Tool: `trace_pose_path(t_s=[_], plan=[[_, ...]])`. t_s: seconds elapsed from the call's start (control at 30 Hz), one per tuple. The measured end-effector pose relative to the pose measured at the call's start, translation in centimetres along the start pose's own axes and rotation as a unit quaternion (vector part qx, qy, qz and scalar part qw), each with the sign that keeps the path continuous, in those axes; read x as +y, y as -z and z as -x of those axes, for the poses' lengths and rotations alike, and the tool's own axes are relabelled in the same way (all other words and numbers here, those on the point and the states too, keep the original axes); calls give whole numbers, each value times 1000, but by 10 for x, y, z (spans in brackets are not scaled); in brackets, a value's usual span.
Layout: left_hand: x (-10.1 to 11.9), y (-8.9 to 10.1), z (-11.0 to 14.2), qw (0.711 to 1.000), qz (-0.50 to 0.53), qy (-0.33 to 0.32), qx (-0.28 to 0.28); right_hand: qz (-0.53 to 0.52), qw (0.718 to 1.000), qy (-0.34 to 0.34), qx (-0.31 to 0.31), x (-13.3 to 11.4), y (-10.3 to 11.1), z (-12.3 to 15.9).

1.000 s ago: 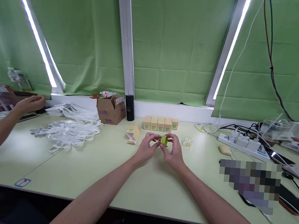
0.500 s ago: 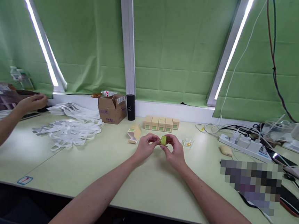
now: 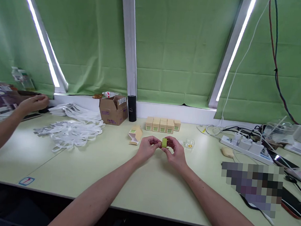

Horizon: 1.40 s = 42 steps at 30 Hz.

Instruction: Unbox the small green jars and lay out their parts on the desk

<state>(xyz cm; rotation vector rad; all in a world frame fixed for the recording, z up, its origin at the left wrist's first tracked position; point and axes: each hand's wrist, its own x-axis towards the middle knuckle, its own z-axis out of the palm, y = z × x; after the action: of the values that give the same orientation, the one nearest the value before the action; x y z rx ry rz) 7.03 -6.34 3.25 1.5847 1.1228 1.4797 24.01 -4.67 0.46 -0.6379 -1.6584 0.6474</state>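
Note:
Both my hands meet above the middle of the pale green table (image 3: 144, 186). My left hand (image 3: 147, 148) and my right hand (image 3: 176, 152) pinch a small green block-like object (image 3: 164, 142) between their fingertips. Just beyond them stands a row of several small tan boxes with green labels (image 3: 162, 125). An opened tan box (image 3: 134, 135) lies on its side to the left of my hands. A small clear dish with something yellow in it (image 3: 189, 143) sits to the right.
A brown cardboard box (image 3: 113, 109) and a black cylinder (image 3: 132, 108) stand at the back. White strips (image 3: 69, 133) are heaped at the left, where another person's hand (image 3: 32, 103) reaches. A power strip with cables (image 3: 245, 146) lies at the right.
My hands have turned the green object a little between the fingertips; it now looks narrower. The view has shifted slightly. The other person's hand stays at the left.

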Motion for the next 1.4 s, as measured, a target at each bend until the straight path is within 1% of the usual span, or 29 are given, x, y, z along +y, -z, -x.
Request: trace_pose_path(t_s=[0.17, 0.3, 0.43, 0.5, 0.63, 0.77, 0.87, 0.97, 1.2, 1.4], plan=[[-2, 0, 0, 999, 32, 13, -9, -5, 1000, 0, -7, 0, 1, 0], [-3, 1, -1, 998, 50, 30, -20, -19, 999, -11, -26, 0, 1, 0], [-4, 2, -2, 998, 36, 38, -26, -23, 999, -7, -22, -3, 0, -1], [-5, 3, -3, 999, 15, 20, -21, -19, 1000, 2, -13, -5, -1, -2], [-7, 8, -4, 998, -27, -50, -11, 25, 999, 25, -8, -6, 1, -4], [-6, 12, -5, 992, -70, -96, -29, 76, 997, 31, -14, -5, 4, -3], [-6, 11, -5, 991, -79, -93, -48, 87, 995, 34, -30, -5, 4, -2], [-9, 9, -5, 992, -79, -83, -46, 86, 995, 41, -43, -6, 3, -2], [-9, 9, -5, 989, -102, -99, -38, 82, 994, 69, -12, -3, 4, -3], [-4, 6, -3, 982, -153, -105, -24, 128, 985, 114, -7, -10, 6, -4]])
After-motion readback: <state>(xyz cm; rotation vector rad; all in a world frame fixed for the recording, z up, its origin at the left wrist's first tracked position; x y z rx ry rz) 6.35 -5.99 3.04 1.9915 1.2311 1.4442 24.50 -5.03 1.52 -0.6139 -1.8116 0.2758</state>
